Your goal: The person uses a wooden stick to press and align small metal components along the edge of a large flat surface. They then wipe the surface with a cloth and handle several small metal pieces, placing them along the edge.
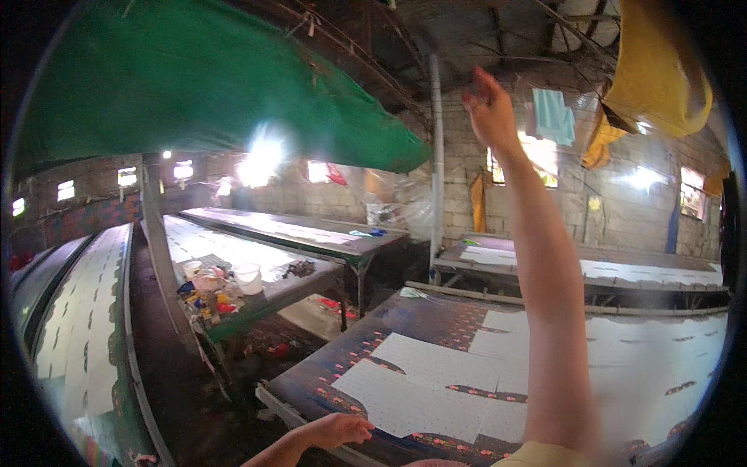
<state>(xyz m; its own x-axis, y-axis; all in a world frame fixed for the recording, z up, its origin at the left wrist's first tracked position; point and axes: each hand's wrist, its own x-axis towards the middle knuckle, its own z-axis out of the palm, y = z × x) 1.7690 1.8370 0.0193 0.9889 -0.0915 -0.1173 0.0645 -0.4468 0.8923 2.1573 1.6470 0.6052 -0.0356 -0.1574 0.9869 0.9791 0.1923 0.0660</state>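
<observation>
Taking the view as a clock face, the right hand (pixel 492 109) is held high between 1 and 2 o'clock, its forearm rising from about 5. It looks released, with its fingers loosely bent in the air, well apart from the table (pixel 303 379) below. The left hand (pixel 338 430) lies at 6 o'clock, by the near edge of the table. Its fingers are drawn together and point toward 3, just beside the near corner of the white sheets (pixel 428 397); whether they pinch anything or touch a sheet, one cannot tell.

The sheets, finely dotted, lie flat on the table from about 5 o'clock round toward 4, passing behind the right forearm. Dark strips (pixel 475 391) with pink-orange marks show along some edges. A small pale cloth (pixel 412 293) rests on the table's far corner, toward 5 o'clock and close to the centre.

At 8 o'clock, a white bucket (pixel 248 279) stands on a second table (pixel 299 289), beside a jumble of small items (pixel 214 286). Farther out at 8, a long table bears more pale sheets (pixel 82 342). A green tarp (pixel 194 86) hangs across 10 to 12 o'clock; a pole (pixel 436 148) stands at 1; a mint cloth (pixel 553 117) and a yellow cloth (pixel 661 62) hang at 2.
</observation>
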